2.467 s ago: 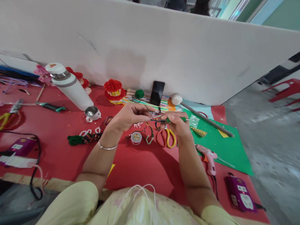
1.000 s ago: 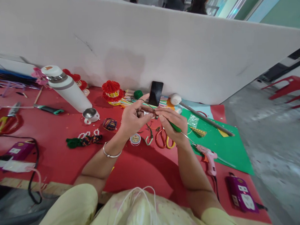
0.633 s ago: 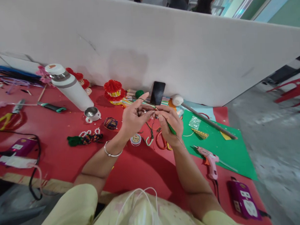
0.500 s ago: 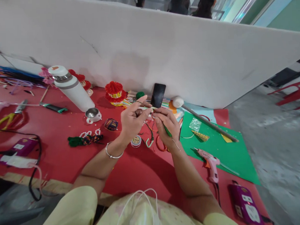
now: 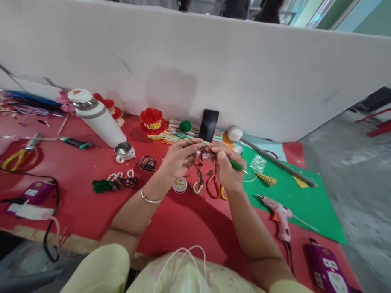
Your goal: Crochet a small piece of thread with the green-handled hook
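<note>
My left hand [image 5: 180,159] pinches a small piece of dark multicoloured crochet work [image 5: 207,151], its fingertips nearly meeting those of my other hand. A green-handled crochet hook [image 5: 236,165] lies in my right hand [image 5: 230,173], closed around it; a thin metal end sticks out to the right. How the yarn sits on the hook at the fingertips is too small to tell. A ball of multicoloured yarn [image 5: 147,163] rests left of my left hand. Beneath the hands are a thread spool [image 5: 180,186] and red-and-yellow scissors [image 5: 212,187], partly covered by my right hand.
A white bottle [image 5: 101,124] and small metal-lined cup [image 5: 124,152] stand left. Behind are a red fuzzy ornament [image 5: 152,121], green yarn ball [image 5: 185,126] and leaning phone [image 5: 209,125]. A pink glue gun [image 5: 280,216] lies right, near a purple power strip [image 5: 328,270].
My right hand has turned, and the crochet hook's exposed metal end points more sideways than downward. Both hands have drawn in around the crochet work. The view has shifted slightly.
</note>
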Motion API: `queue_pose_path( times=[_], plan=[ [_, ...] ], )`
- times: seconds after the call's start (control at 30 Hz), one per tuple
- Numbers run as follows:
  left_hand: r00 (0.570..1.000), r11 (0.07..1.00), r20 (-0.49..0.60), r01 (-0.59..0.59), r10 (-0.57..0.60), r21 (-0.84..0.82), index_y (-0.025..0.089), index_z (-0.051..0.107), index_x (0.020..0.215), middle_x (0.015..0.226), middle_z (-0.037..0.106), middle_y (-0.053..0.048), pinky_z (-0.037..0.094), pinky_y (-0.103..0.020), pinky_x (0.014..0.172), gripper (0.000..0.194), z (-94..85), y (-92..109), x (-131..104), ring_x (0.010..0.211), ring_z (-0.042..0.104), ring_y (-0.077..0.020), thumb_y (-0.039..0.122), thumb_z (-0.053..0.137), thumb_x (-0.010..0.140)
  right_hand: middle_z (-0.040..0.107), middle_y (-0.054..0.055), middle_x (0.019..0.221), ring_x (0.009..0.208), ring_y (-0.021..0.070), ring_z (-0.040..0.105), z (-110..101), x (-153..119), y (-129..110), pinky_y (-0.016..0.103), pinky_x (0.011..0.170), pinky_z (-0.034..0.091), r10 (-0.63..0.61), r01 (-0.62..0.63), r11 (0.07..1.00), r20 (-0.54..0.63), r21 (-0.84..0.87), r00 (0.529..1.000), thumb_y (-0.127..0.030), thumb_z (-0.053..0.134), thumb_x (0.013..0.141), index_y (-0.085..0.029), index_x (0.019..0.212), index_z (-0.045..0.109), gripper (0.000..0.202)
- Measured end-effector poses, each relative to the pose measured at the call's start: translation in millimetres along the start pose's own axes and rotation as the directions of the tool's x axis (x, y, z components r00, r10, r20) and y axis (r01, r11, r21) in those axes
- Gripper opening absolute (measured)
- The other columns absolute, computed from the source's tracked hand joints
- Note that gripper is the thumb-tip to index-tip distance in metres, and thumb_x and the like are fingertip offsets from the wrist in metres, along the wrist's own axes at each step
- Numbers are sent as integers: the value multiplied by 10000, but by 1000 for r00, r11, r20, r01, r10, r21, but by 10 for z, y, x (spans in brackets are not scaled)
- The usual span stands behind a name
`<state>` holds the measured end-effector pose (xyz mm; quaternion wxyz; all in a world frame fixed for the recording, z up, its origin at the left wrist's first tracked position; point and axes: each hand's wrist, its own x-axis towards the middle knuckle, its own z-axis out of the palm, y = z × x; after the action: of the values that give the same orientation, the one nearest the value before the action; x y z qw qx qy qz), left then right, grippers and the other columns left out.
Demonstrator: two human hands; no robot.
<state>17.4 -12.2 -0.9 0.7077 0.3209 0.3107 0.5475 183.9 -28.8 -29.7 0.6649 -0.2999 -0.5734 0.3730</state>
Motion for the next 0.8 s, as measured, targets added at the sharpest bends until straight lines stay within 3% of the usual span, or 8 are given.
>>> queue_pose_path(
  times=[0.1,0.2,0.3,0.4,0.53,0.8],
  plan=[
    [998,999,46,44,-45,16,134,820,943,677,686,30,144,-168,373,402,-5,53,-21,387,308,25,306,1014,636,862,32,1055,670,137,715,-22,44,35,308,617,610,179,-180,967,19,179,984,-553,794,914,-299,934,842,259],
    [988,996,134,72,-79,55,156,827,1089,761,731,21,144,-179,381,481,-29,116,-47,397,334,25,248,997,649,858,18,969,622,102,663,-43,74,30,246,558,541,235,-236,939,36,252,971,-574,840,864,-287,884,834,287],
    [973,991,201,102,-117,82,188,813,1198,768,751,19,158,-175,386,637,-58,139,-54,430,436,-2,165,1007,592,847,6,937,649,93,651,-67,85,25,212,545,499,255,-263,927,64,268,965,-541,854,860,-293,864,835,249],
    [973,990,195,101,-120,103,200,808,1229,742,758,14,199,-177,397,689,-81,127,-50,459,517,-36,142,1010,573,838,7,910,622,94,610,-98,89,51,218,525,478,276,-287,922,78,260,958,-556,861,842,-288,836,826,270],
    [972,975,205,70,-114,210,167,823,1216,734,766,-13,279,-185,434,638,-135,152,-56,500,555,-58,159,998,603,823,10,858,569,90,548,-165,99,78,228,509,460,271,-298,917,132,267,953,-585,862,823,-276,804,806,315],
    [952,927,289,-17,-99,375,156,867,1079,754,781,-42,472,-199,569,478,-213,237,-79,646,654,-109,151,958,609,840,58,852,584,123,602,-342,134,6,235,470,417,243,-313,931,319,188,916,-542,853,838,-251,773,825,300]
  ],
)
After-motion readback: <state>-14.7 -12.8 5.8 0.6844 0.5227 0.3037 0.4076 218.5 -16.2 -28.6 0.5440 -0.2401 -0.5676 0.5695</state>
